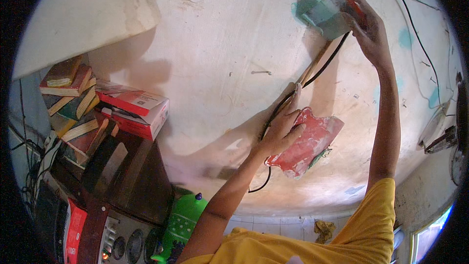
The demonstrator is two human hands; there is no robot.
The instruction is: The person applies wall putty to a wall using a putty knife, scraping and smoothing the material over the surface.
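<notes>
High on the wall, my right hand (369,27) grips a wide flat putty scraper (337,14) by its red edge. The grey blade lies against the wall over a green patch (304,7). Lower and to the left, my left hand (283,134) holds a red plate (317,137) with a wavy edge, smeared with whitish paste. The thumb rests on the plate, while a finger stretches up beside the black cable (322,68). A bit of green paste (320,156) clings to the plate's lower edge.
Several books (73,93) and a red-and-white box (141,107) sit on a dark cabinet (141,171) at left. Below are a speaker unit (132,239) and a green inflated toy (188,215). A crumpled cloth (324,230) lies low by the wall. A fan (442,139) is at right.
</notes>
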